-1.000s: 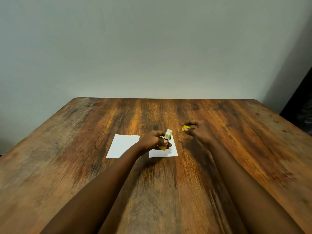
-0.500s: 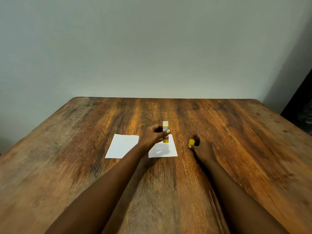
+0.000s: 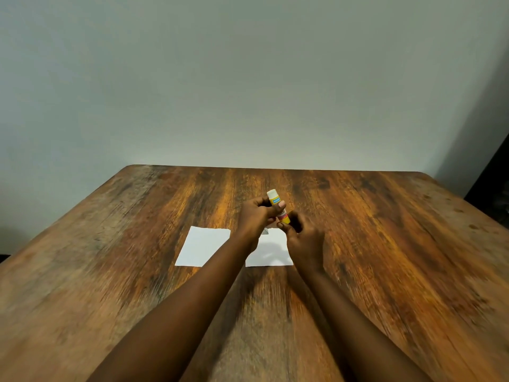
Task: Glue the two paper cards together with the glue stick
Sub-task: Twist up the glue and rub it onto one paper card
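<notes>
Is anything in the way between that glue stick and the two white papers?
Nothing visible does. The left hand grips the glue stick and the right hand pinches its base, over the right card. The left card lies bare beside it.

1. A plain indoor room is shown; whether it is a home, office or workshop cannot be told.
2. A worn, dark-stained wooden table (image 3: 385, 271) is seen.
3. Behind the table, a bare grey wall (image 3: 248, 78) is seen.
4. Beyond the table's far right corner, a dark unclear shape (image 3: 493, 186) is seen.
5. White paper cards (image 3: 203, 246) are laid on the table.
</notes>
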